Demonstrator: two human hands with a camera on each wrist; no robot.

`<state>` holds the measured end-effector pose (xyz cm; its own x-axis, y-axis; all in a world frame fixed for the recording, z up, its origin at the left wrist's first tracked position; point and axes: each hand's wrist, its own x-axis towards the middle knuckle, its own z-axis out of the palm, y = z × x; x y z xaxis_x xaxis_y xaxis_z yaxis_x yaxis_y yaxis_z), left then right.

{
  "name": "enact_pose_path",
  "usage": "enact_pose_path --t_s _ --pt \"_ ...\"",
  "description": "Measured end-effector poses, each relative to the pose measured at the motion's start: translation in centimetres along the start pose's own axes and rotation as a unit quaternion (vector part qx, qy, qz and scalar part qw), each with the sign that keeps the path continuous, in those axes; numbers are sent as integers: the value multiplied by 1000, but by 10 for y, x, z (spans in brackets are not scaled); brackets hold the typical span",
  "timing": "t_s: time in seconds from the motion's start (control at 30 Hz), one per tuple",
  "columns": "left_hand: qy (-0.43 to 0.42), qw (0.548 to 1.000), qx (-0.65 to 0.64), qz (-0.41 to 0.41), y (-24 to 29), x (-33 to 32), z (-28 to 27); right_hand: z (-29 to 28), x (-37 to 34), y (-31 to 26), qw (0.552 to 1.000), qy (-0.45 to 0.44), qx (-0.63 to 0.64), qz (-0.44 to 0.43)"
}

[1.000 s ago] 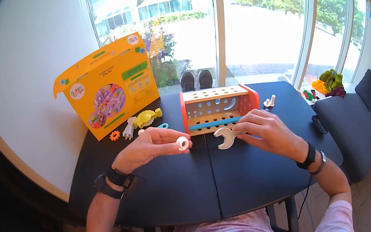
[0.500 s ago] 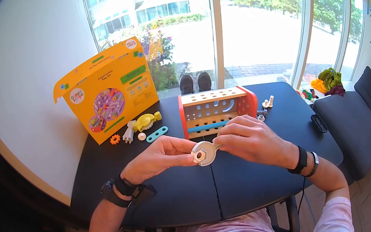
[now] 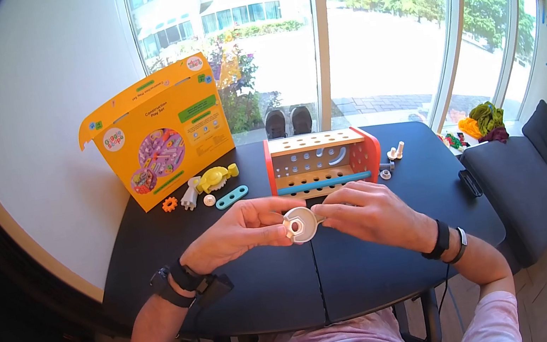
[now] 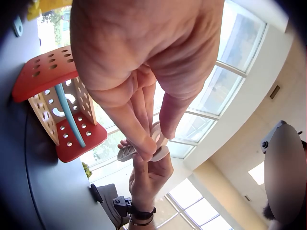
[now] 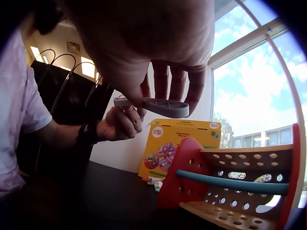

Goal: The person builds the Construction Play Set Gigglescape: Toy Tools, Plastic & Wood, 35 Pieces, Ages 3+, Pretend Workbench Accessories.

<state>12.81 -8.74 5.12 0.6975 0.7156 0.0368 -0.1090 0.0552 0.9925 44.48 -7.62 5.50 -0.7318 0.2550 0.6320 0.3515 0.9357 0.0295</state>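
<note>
Above the table, the left hand [image 3: 244, 231] pinches a small white nut [image 3: 294, 226] between thumb and fingers. The right hand [image 3: 374, 212] grips the handle of a toy wrench, whose round pale head [image 3: 308, 223] lies around the nut. In the right wrist view the grey wrench handle [image 5: 167, 108] lies under the right hand's fingers. In the left wrist view the left hand [image 4: 148, 62] holds its fingertips at the wrench head, with the right hand [image 4: 148, 179] beyond it.
A red-ended wooden toolbox [image 3: 319, 164] with holes and a blue bar stands behind the hands. Left of it lie a blue strip [image 3: 232, 197], yellow pieces [image 3: 216, 176] and an orange gear [image 3: 169, 204], before a yellow box [image 3: 160, 132]. Bolts [image 3: 395, 151] lie to its right.
The hands have come together, and the wrench head has moved left from apart to around the nut. Since half a second ago, the right hand and wrench handle have shifted slightly down.
</note>
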Motion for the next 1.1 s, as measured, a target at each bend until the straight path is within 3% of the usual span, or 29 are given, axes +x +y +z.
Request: enact_pose_path --t_s 0.1,0.5,0.73,0.8,0.83,1.03,1.1 --pt "0 1000 -11 6 5 -3 5 -2 -8 -7 996 -59 -12 63" --pt "30 999 -15 5 -7 -3 -6 13 -20 -6 981 -59 168 73" --pt "62 998 -10 2 -15 -4 -14 16 -26 -12 945 -103 267 157" --pt "88 996 5 0 -16 -1 -12 23 -31 -10 915 -129 339 178" --pt "105 994 24 -1 -17 1 -12 30 -34 -12 879 -128 408 210" --pt "183 971 155 -18 -39 17 -22 50 -40 -30 585 -136 708 371" --pt "200 962 183 -15 -48 21 -24 57 -42 -30 540 -130 732 394"
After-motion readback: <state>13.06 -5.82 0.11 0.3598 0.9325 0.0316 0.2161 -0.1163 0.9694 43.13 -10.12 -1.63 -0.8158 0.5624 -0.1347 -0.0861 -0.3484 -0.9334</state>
